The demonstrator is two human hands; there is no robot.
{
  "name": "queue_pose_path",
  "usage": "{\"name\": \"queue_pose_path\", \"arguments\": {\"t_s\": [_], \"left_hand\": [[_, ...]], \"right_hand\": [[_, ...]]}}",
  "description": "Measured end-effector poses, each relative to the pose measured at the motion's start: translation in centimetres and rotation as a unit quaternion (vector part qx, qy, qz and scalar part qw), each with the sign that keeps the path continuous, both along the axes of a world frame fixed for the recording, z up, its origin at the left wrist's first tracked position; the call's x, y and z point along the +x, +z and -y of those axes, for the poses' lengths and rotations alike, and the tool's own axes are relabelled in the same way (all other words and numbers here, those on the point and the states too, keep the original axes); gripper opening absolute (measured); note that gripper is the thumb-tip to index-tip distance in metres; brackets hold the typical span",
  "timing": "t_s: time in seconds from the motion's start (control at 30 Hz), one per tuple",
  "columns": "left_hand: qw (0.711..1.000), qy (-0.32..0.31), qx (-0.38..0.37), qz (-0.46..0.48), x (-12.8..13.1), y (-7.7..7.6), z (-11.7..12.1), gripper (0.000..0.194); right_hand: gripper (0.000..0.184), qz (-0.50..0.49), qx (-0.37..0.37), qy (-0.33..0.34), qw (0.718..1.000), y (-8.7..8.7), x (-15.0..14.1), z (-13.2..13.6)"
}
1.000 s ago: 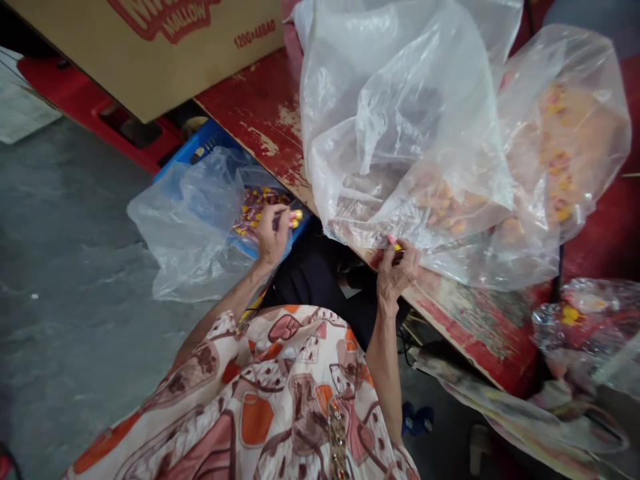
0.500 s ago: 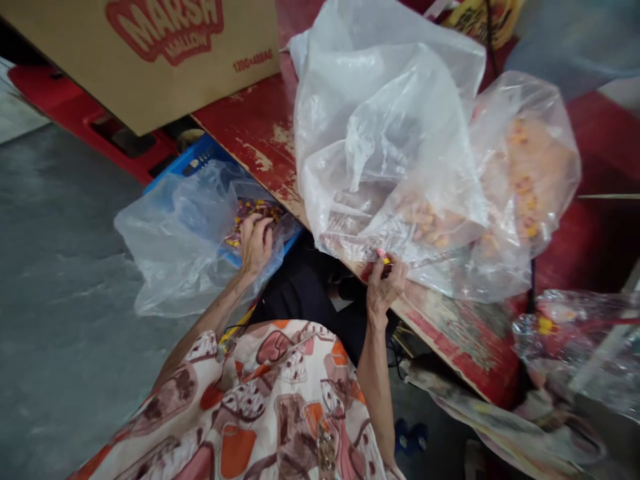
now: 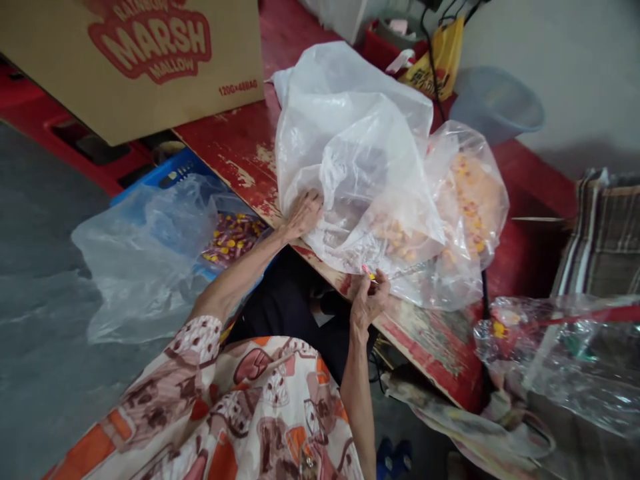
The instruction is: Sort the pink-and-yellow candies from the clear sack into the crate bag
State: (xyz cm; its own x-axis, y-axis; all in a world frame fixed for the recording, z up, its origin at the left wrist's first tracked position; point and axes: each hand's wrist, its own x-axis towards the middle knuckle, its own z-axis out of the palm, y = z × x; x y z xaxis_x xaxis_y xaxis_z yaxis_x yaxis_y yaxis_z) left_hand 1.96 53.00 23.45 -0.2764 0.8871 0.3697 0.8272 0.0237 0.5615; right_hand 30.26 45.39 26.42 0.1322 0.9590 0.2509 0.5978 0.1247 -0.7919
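My right hand (image 3: 369,299) pinches a small tube-like piece (image 3: 369,272), red-and-white patterned with a yellow end, at the table's front edge. Just behind it lies a large translucent plastic bag (image 3: 350,133), with orange and yellow pieces showing through its lower right. My left hand (image 3: 306,212) is at the bag's lower left side, fingers stretched forward onto the plastic and loosely apart; their tips are partly hidden. Below the table edge on the left, a blue crate (image 3: 150,183) lined with a clear bag (image 3: 135,267) holds many small purple pieces with yellow ends (image 3: 233,239).
A marshmallow carton (image 3: 150,100) stands on the worn red table (image 3: 240,140) at the left. A second clear bag (image 3: 470,207) of orange pieces lies right of the large one. A pale blue basin (image 3: 500,100) and yellow bag (image 3: 443,63) are behind; crinkled plastic (image 3: 575,353) hangs at the right.
My left hand has left the pieces in the blue crate and moved right and up to the large bag. My right hand still pinches the small piece. The view has shifted somewhat.
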Motion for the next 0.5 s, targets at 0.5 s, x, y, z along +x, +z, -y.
{"name": "queue_pose_path", "arguments": {"t_s": [0.5], "left_hand": [[0.999, 0.012, -0.039, -0.023, -3.2, 3.5, 1.5, 0.017]], "right_hand": [[0.055, 0.058, 0.068, 0.059, 0.994, -0.8, -0.3, 0.2]]}}
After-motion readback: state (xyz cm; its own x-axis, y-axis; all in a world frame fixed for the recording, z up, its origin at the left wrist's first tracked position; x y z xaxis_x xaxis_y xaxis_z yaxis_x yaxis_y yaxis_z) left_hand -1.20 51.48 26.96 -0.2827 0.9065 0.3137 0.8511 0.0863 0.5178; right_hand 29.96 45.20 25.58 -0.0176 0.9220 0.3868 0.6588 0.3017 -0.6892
